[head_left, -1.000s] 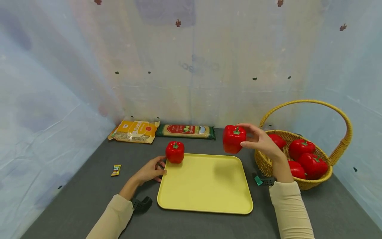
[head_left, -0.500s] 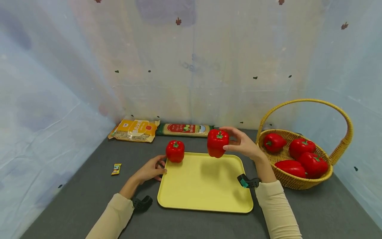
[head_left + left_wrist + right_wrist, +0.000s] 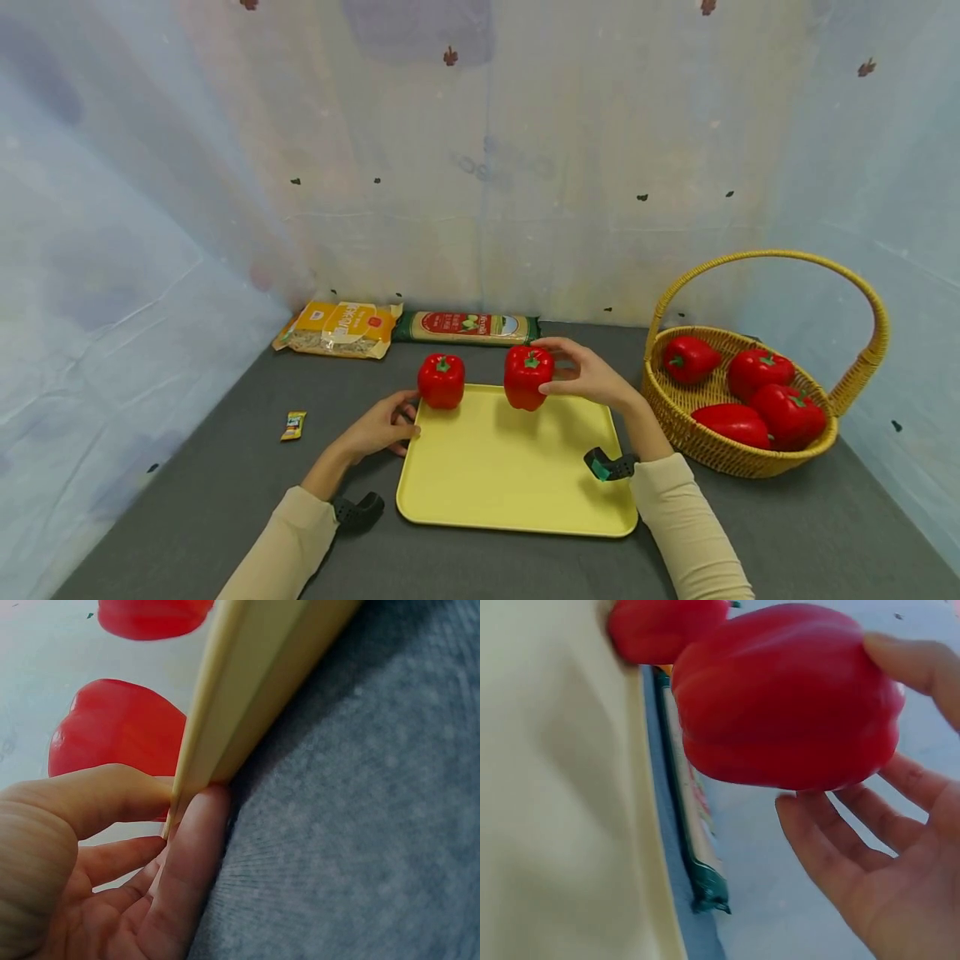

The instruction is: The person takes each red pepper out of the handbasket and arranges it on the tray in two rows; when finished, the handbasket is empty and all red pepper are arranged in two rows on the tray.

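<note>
My right hand holds a red bell pepper with a green stem between thumb and fingers. In the right wrist view this bell pepper hangs above the tray's surface, apart from it. Another red bell pepper stands upright in the back left corner of the yellow tray. At the tray's left edge, my left hand pinches the rim; the left wrist view has the thumb on one side of the rim and fingers on the other.
A yellow wicker basket with a tall handle stands at the right, holding several red peppers. Behind the tray lie an orange food bag and a long green packet. A small yellow sachet lies at the left.
My right hand has carried the bell pepper leftward from beside the basket, and lower, over the tray's back part. The left hand stays at the tray's edge.
</note>
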`<state>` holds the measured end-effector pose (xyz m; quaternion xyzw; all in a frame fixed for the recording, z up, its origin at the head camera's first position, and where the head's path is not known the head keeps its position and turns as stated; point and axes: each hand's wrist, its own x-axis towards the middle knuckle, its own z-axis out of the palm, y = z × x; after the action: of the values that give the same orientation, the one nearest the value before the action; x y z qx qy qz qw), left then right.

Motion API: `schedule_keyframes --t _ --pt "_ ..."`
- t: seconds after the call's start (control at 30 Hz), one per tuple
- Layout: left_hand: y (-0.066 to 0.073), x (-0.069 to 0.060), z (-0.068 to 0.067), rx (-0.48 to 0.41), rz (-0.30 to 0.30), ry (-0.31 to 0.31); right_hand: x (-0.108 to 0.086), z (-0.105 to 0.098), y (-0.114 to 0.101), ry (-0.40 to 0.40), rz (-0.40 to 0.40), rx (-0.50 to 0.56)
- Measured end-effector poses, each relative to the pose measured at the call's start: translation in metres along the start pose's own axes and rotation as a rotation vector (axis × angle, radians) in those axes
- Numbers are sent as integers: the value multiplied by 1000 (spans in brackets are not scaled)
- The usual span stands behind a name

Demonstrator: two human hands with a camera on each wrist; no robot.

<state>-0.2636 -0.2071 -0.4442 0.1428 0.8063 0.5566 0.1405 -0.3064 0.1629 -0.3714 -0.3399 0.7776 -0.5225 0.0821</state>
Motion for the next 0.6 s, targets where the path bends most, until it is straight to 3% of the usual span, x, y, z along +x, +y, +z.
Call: schedule_keyframes --t 0.17,0.4,0.6 --pt "3 -2 1 22 -3 9 5 8 6 28 22 -63" --pt "23 -12 3 9 3 -4 9 17 13 -6 81 -45" --pt "28 -14 3 6 -4 -7 7 23 -3 -19 72 -27"
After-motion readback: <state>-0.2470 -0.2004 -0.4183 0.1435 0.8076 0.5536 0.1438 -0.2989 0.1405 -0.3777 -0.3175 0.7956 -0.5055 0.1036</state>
